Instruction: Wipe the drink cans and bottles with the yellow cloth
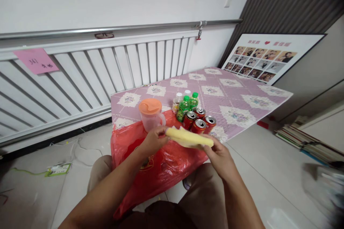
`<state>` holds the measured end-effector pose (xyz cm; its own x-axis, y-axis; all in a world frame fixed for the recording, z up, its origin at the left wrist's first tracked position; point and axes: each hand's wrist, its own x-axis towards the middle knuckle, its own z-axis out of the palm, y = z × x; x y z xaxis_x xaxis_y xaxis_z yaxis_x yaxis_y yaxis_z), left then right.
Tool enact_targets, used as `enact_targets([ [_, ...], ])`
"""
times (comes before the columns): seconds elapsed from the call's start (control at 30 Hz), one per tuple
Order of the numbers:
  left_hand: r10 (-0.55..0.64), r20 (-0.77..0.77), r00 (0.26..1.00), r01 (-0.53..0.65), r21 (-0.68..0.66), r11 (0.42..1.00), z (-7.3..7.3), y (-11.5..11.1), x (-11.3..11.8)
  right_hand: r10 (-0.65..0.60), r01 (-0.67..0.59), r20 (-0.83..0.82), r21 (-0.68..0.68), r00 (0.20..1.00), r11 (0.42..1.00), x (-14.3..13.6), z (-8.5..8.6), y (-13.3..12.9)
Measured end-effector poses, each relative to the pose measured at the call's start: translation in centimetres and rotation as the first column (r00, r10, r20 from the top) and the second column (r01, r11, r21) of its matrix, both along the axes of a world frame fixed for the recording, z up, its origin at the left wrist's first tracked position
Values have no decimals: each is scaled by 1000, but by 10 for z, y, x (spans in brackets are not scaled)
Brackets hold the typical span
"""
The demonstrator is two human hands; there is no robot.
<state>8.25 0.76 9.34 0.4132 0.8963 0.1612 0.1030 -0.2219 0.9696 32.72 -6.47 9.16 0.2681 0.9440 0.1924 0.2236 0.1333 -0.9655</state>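
Observation:
A folded yellow cloth point(189, 138) is stretched between my two hands, above a red plastic bag point(172, 164) spread over the table's near edge. My left hand point(155, 141) pinches the cloth's left end. At its right end, my right hand point(219, 154) grips it between thumb and fingers. Just beyond the cloth stand several red cans point(199, 126), with green-capped bottles point(184, 109) and white-capped bottles point(177, 103) behind them. A clear pitcher point(151, 118) with an orange lid stands upright, left of the bottles.
The table point(233, 114) has a purple patterned cover. Behind it runs a white radiator point(94, 75) under a metal pipe. A photo board point(268, 57) leans at the back right. Books point(303, 139) lie at the right, cables point(77, 154) on the left floor.

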Motion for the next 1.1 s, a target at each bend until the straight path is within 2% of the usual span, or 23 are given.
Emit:
enact_targets([
  [0.13,21,-279,960,-47,-87,995,-44,-25,-13,185,-199,-84,-223,979,954,-5,-30,-25],
  [0.2,13,-372,928,-61,-118,991,-58,-35,-15,227,-250,-112,-291,967,923,-8,-44,-35],
  [0.27,15,-420,908,-71,-118,990,-65,-41,-13,203,-235,-130,-327,971,915,-10,-55,-42],
  [0.37,31,-477,878,-78,-79,994,-66,-43,-7,95,-117,-79,-348,992,930,-13,-68,-45],
  [0.5,24,-583,812,-62,-46,997,-64,-41,-1,62,13,207,-341,976,940,-10,-83,-46],
  [0.6,-12,-639,769,-19,-41,999,-62,-40,1,-10,99,470,-164,882,982,-14,-91,-48],
  [0.67,-28,-653,757,3,-39,999,-61,-39,1,-65,75,595,8,801,997,-23,-92,-50],
  [0.73,-33,-651,759,7,-42,999,-62,-38,3,-46,-27,687,95,725,995,-39,-92,-54],
  [0.83,-26,-647,762,3,-37,999,-64,-36,5,23,-135,811,69,584,988,-62,-99,-56],
  [0.93,-1,-644,765,-15,-19,1000,-63,-36,7,23,-111,882,33,470,993,-72,-112,-52],
  [1.0,51,-627,778,-32,42,999,-57,-39,5,46,-126,900,10,433,992,-70,-120,-48],
  [1.1,131,-565,814,-53,152,987,-49,-53,2,118,-179,890,-42,440,983,-61,-124,-40],
])
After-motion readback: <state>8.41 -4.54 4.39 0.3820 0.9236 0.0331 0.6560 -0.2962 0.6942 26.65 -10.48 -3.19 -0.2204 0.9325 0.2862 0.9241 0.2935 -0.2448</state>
